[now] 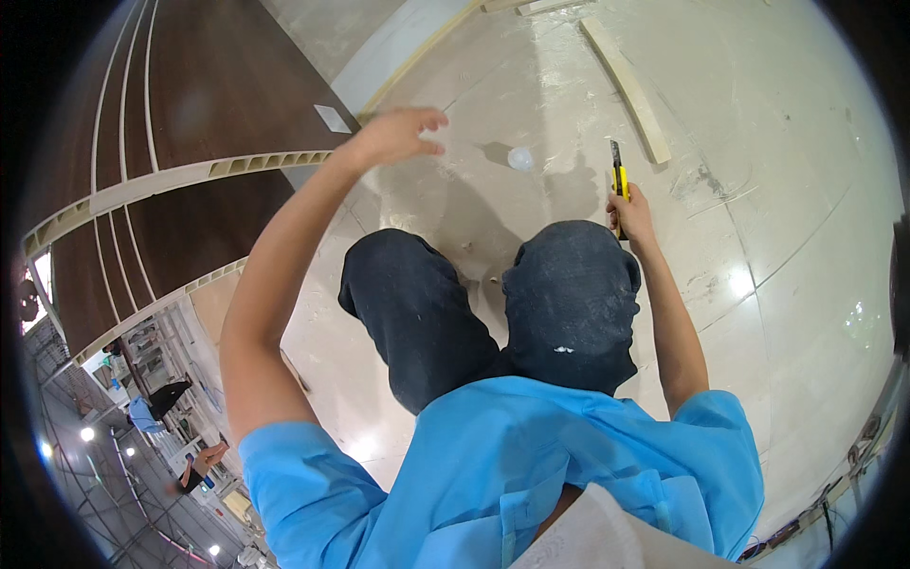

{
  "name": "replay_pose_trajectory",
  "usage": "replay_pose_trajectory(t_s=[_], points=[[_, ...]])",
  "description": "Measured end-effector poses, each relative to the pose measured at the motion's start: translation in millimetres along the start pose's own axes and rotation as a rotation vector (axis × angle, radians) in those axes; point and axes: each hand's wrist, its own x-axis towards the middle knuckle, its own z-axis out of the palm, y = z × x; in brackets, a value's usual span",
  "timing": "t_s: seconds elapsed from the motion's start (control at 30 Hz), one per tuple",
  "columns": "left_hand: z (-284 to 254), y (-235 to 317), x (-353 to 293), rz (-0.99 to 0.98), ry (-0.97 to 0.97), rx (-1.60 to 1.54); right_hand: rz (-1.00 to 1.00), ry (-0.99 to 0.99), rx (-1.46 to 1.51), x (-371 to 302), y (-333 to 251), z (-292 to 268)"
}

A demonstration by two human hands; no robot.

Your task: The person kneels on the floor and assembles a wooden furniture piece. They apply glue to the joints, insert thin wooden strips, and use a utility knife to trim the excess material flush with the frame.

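My left hand (pixel 398 136) reaches out at the upper left, its fingers half curled and apart with nothing between them. It is just beyond the corner of a dark brown panel (pixel 204 85) with pale edges. In my right hand (pixel 633 216) is a yellow and black utility knife (pixel 620 180), its tip pointing away from me. A small whitish, translucent lump (pixel 520 158) shows between my hands; whether it lies on the floor or hangs above it, I cannot tell. Its shadow falls to its left.
A pale wooden strip (pixel 627 90) lies on the shiny tiled floor (pixel 806 171) beyond the knife. My bent knees (pixel 573 303) are between my arms. Another dark panel (pixel 213 223) with a ribbed pale edge stands at left. Two people (pixel 199 467) are far off at lower left.
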Motion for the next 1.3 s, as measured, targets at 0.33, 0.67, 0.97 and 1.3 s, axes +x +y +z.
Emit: replay_pose_trajectory(t_s=[0.33, 0.67, 0.97, 1.3], points=[[206, -20, 76, 0.133, 0.276, -0.352, -0.102, 0.054, -0.003, 12, -40, -10], [237, -4, 151, 0.054, 0.383, -0.703, -0.018, 0.421, 0.097, -44, -45, -53], [158, -7, 231, 0.178, 0.652, -0.815, -0.219, 0.318, -0.078, -41, -204, 38], [79, -19, 287, 0.165, 0.670, -0.735, -0.316, 0.171, 0.098, 11, -288, 95]])
